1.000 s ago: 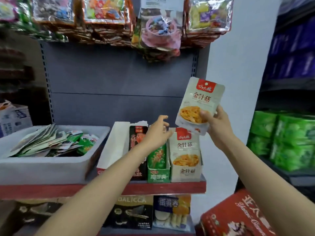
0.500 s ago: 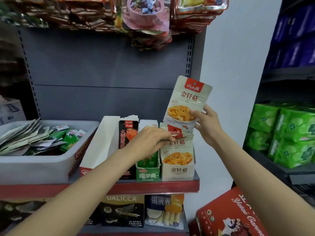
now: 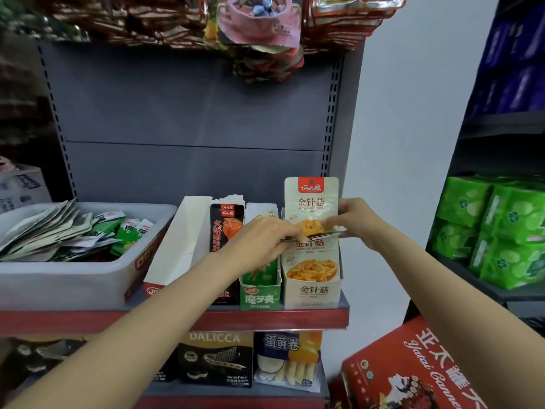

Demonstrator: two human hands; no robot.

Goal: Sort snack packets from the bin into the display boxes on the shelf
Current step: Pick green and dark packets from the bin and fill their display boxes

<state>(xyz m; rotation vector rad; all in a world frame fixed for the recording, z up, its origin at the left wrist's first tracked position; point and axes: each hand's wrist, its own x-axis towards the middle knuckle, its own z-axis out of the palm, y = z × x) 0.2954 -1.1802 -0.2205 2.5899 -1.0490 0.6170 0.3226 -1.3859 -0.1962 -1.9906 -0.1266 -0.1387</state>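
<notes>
My right hand (image 3: 355, 222) pinches a beige packet (image 3: 311, 202) with a red label by its right edge; its bottom is inside the beige display box (image 3: 311, 287) at the shelf's right end. My left hand (image 3: 265, 239) pinches the tops of the packets standing in that box and holds them forward. To the left stand a green display box (image 3: 259, 296), a black-and-red packet box (image 3: 225, 231) and a white box (image 3: 177, 249). The white bin (image 3: 67, 278) at the left holds several loose packets (image 3: 59, 228).
Bagged snacks (image 3: 259, 33) hang from the shelf above. The red shelf edge (image 3: 265, 320) runs below the boxes, with wafer and egg-roll packs (image 3: 250, 361) underneath. A red carton (image 3: 427, 373) sits lower right, and green packs (image 3: 495, 231) fill the shelf at the right.
My right hand has brought the beige packet down and left into the beige box. My left hand has moved right onto the packets in that box and holds their tops.
</notes>
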